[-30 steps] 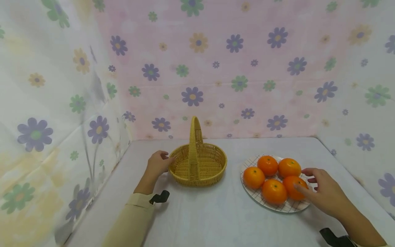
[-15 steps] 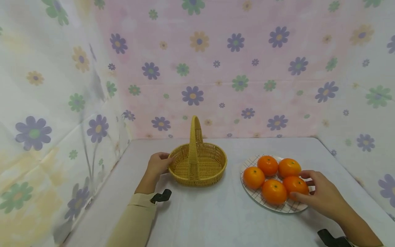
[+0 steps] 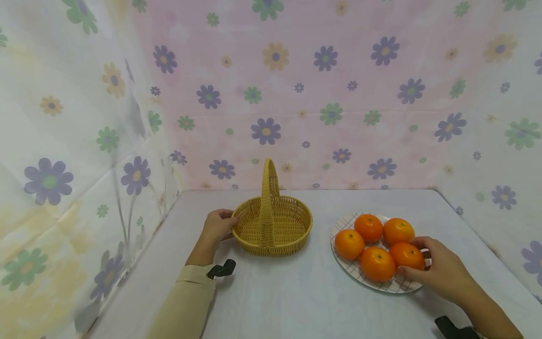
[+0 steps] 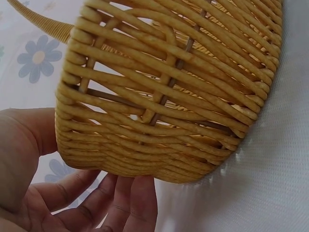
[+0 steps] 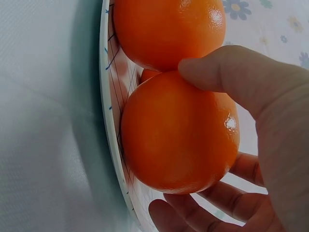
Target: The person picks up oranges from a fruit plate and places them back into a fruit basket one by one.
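Note:
A yellow wicker basket (image 3: pixel 288 226) with a tall arched handle stands on the table, with nothing in it. My left hand (image 3: pixel 218 224) holds its left side; in the left wrist view the thumb is at the rim and the fingertips (image 4: pixel 141 193) lie against the outer weave. To the right, several oranges (image 3: pixel 378 264) sit on a round white plate (image 3: pixel 352 273) with a checked pattern. My right hand (image 3: pixel 440 268) grips the rightmost orange (image 5: pixel 178 135), its thumb on one side and fingers curled around the other. That orange is still among the others on the plate.
A white cloth covers the table (image 3: pixel 292 301). Flower-printed fabric (image 3: pixel 296 94) hangs behind it and along both sides. The plate stands to the right of the basket, with a stretch of tablecloth between them.
My right hand has closed in on the rightmost orange, thumb and fingers now around it. The left fingers have settled onto the basket's rim. Basket and plate have stayed put.

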